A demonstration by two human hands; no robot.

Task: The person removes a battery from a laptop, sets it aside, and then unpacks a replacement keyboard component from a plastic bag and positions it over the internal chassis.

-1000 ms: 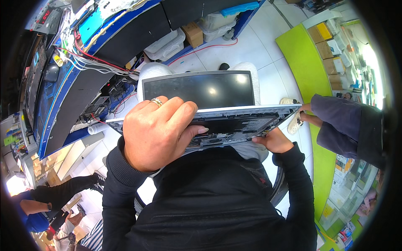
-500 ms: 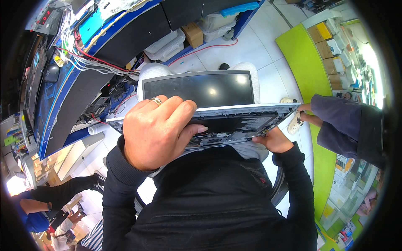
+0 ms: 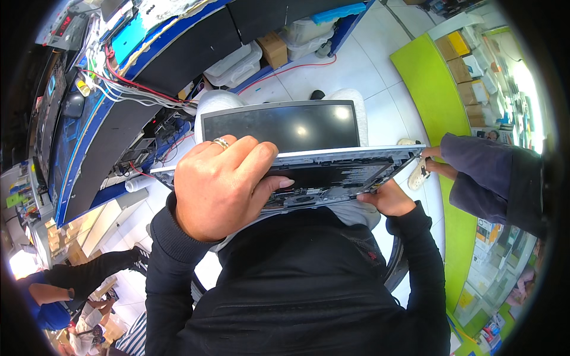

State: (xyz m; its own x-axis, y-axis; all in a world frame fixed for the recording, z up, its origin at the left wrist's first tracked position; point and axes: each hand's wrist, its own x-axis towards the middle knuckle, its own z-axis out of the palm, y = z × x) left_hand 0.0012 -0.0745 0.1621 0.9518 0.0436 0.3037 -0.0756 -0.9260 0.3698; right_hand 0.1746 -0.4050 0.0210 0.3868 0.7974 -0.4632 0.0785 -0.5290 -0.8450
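Observation:
On my lap rests a laptop whose dark screen (image 3: 282, 126) lies across my knees. Its base (image 3: 338, 175) is tipped up on edge toward me, with the bottom cover off and the inner parts and dark battery showing. My left hand (image 3: 228, 184), with a ring on one finger, grips the base's upper left edge, thumb on the inner side. At the right my right hand (image 3: 389, 199) holds the lower right corner, thumb on the inside and the other fingers hidden behind. The base's left part is mostly covered by my left hand.
A blue-edged workbench (image 3: 89, 139) with tangled cables (image 3: 119, 89) stands at the left. Plastic boxes (image 3: 237, 65) and a cardboard box (image 3: 273, 49) sit on its low shelf. At the right are a green counter (image 3: 424, 89) and a person's legs (image 3: 487, 178); another person (image 3: 50, 299) is lower left.
My hands and the laptop stay almost still. At the lower left, the people in the background have shifted slightly.

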